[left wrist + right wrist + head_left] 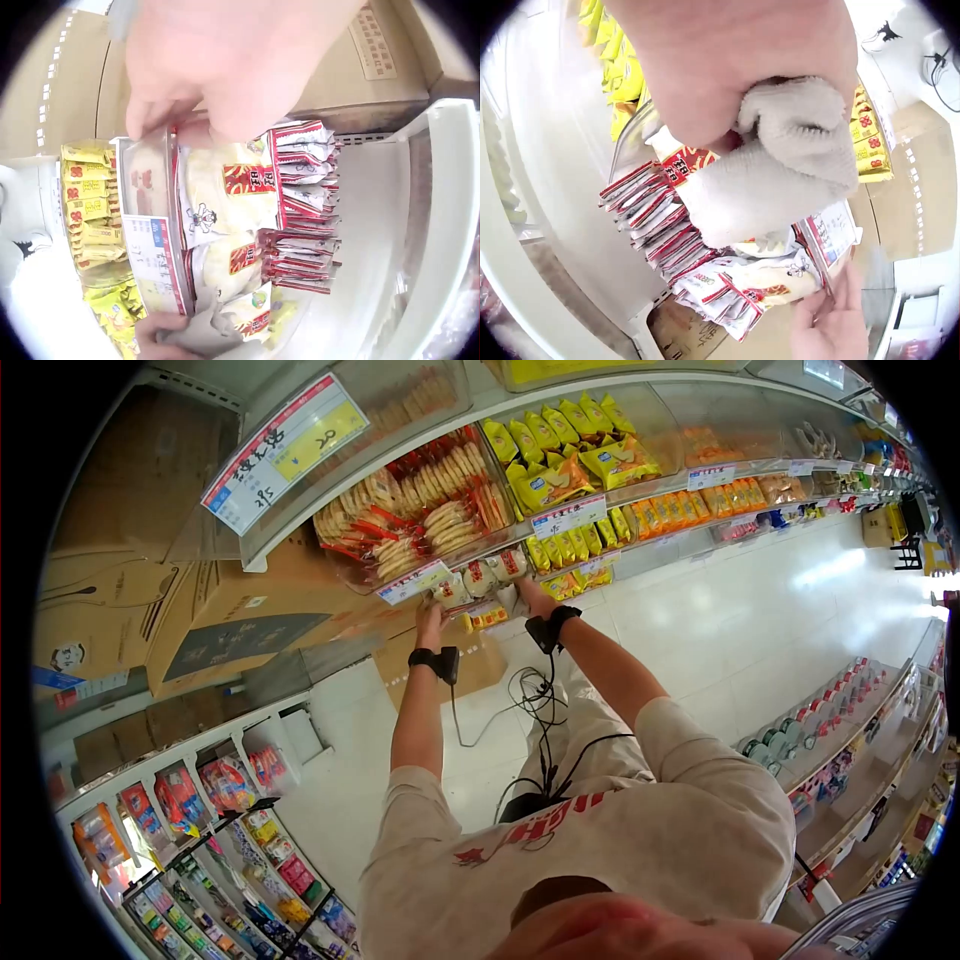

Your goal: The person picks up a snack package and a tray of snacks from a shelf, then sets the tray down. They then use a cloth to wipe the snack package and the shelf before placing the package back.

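Cloth on the bin's front edge, bin steadied at its left end

My right hand (537, 600) grasps a bunched pale cloth (757, 187) at the right end of the clear bin (146, 180); the cloth appears to lie over the front lip. My left hand (430, 622) pinches the bin's front panel at its left end. Between the hands, white-and-red cracker packets (251, 180) fill the bin behind a price label (157, 262).

Step in hand, my reading: wiping the front edge. The next move seems to call for light pressure along the lip toward the left hand, keeping that pinch firm and the label flat. Whether the cloth is pressing hard I cannot tell.

Farther out: small yellow packets (90, 202) below, yellow bags (570, 545) to the right, round crackers (440, 500) on the shelf above, a cardboard box (430, 670) on the floor.
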`<state>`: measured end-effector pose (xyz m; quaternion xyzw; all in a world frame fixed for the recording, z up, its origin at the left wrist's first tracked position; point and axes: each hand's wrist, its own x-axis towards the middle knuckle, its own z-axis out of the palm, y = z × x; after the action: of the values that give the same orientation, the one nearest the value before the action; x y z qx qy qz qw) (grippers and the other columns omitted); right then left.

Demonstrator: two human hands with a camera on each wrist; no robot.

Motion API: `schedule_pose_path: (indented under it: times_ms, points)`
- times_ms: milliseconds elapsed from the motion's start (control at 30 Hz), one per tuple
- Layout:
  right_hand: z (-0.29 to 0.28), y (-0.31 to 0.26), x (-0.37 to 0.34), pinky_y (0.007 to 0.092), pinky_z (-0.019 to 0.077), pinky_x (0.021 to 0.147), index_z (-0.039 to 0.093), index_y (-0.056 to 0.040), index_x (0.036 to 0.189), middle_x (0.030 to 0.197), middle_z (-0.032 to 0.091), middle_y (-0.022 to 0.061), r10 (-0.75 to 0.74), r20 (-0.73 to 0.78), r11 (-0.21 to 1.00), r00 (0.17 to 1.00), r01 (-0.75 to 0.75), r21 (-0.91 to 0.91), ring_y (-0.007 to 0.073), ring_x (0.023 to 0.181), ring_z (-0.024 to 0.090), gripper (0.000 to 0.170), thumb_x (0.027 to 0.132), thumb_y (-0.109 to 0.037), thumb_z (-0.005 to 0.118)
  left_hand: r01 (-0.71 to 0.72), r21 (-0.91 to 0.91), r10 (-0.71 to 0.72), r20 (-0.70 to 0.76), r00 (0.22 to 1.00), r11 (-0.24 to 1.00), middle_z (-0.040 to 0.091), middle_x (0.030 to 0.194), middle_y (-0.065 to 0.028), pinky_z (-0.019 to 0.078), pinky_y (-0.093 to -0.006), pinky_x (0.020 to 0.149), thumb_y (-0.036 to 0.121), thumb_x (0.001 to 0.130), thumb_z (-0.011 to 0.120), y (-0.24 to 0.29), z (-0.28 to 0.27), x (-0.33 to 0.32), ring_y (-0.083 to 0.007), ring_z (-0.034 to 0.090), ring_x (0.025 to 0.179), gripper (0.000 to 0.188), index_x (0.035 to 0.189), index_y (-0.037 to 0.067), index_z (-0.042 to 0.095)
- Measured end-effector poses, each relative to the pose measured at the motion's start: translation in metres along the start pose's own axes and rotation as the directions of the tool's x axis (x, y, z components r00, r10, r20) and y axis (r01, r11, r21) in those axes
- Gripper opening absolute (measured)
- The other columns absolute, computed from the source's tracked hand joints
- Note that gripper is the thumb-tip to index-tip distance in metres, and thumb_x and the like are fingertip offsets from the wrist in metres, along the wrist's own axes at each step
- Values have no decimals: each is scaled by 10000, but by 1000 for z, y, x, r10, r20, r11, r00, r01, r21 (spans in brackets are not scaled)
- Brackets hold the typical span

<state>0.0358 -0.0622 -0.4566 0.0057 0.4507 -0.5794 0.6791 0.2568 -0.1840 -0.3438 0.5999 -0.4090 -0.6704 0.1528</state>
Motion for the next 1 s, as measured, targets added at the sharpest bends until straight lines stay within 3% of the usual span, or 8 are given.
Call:
schedule_pose_path:
  times_ms: [133,233,367,700,800,867,933,1000]
  points:
    - [-19,22,23,295,551,798,636,-12,1162,1024,691,74,-136,-1,957,991,131,-258,177,927,674,295,969,-227,577,7,-81,-4,36,999,997,565,841,-16,507,-275,726,57,876,491,-12,-12,19,-117,553,760,578,1454,49,468]
    - [22,-3,-24,319,579,756,606,-57,1213,1045,698,60,101,-43,990,994,-96,107,188,896,703,298,998,-256,554,-80,-78,77,-42,996,994,565,824,-21,519,-278,691,41,857,498,-10,-14,-2,-125,553,724,426,1275,37,577]
    - [29,4,-54,326,590,704,594,-59,1201,1019,690,50,-168,37,975,985,172,-143,171,827,702,270,1004,-232,530,-115,-43,113,-43,993,992,574,810,-37,539,-282,684,42,845,517,-2,-15,-36,-128,570,725,249,1069,19,621]
    - [66,-30,-195,348,609,701,554,-63,1253,1040,686,38,202,-17,978,979,-201,58,152,844,703,297,1031,-246,478,-81,49,81,-7,997,995,640,973,-110,594,-316,739,1,793,557,-48,-24,-118,-200,659,789,121,894,-36,614]
    - [55,-25,-220,353,613,717,533,-44,1266,1043,682,50,240,-41,971,970,-239,28,171,845,703,314,1040,-249,462,-323,321,307,102,946,890,636,945,-108,594,-328,724,-5,787,573,-81,-28,-141,-194,655,770,92,864,-37,611]
    - [45,-16,-236,352,614,721,522,-32,1270,1040,678,58,280,-59,960,958,-280,10,184,843,703,317,1044,-242,450,-345,307,315,145,938,887,628,851,-87,565,-306,663,31,866,538,-102,-33,-159,-160,622,732,295,1150,1,613]
    - [50,-20,-266,347,619,734,514,-28,1274,1046,671,72,301,-41,954,953,-299,36,196,839,701,312,1046,-227,438,-61,33,59,66,996,998,625,845,-91,552,-303,630,35,870,535,-74,-13,-208,-161,615,721,242,1096,-6,610]
    - [59,-27,-299,344,623,748,510,-31,1287,1065,669,77,313,-11,949,950,-313,32,198,856,706,316,1046,-218,431,24,147,-44,139,989,989,617,923,-84,572,-318,707,45,864,519,-80,-16,-223,-166,621,778,537,1395,50,438]
